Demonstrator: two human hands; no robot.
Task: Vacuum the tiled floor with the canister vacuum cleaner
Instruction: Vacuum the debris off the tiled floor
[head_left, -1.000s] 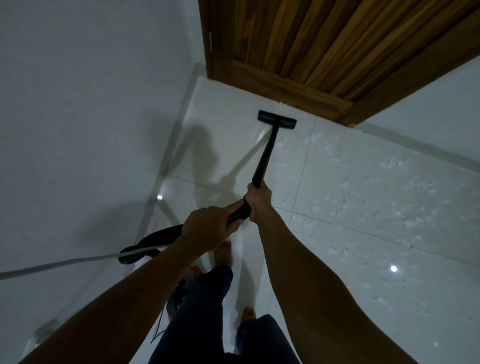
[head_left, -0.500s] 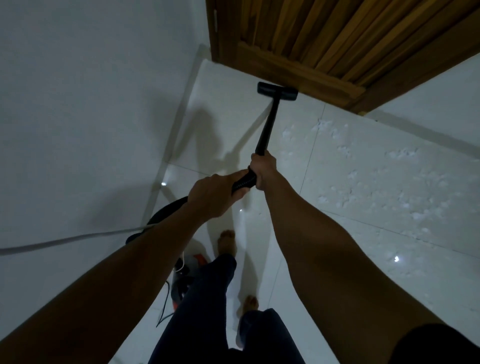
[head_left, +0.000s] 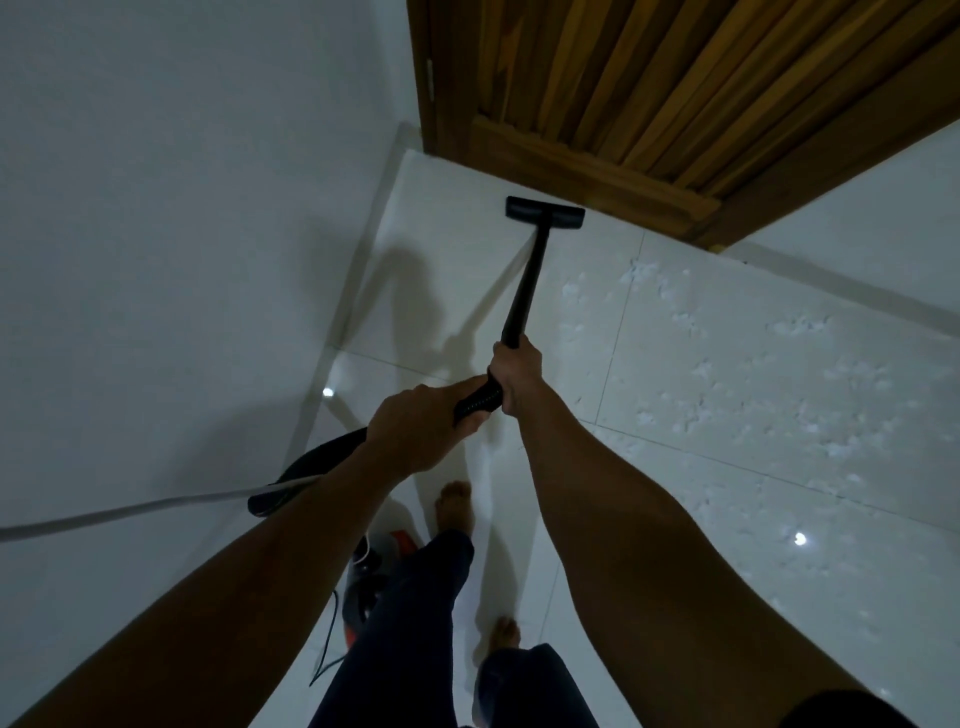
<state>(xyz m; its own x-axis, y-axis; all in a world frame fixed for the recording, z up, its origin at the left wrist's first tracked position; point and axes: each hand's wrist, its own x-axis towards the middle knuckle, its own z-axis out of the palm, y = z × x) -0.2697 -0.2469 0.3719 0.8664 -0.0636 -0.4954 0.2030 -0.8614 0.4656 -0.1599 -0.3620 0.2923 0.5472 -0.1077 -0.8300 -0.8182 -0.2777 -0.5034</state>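
Flat nozzle (head_left: 545, 212) back off slatted door (head_left: 597, 104); left hand (head_left: 421, 431), right hand (head_left: 517, 371) grip wand (head_left: 524, 291)

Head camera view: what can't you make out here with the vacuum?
Head view only:
- Canister vacuum: mostly hidden behind the left leg and left forearm.
- Hose: its lower end is covered by the same forearm.
- Floor nozzle: underside faces the tiles, unseen.
- Wooden door: cut off by the top edge.

Dim; white wall (head_left: 156, 208) left, glossy tiled floor (head_left: 753, 519), wooden slatted door (head_left: 649, 78) ahead.
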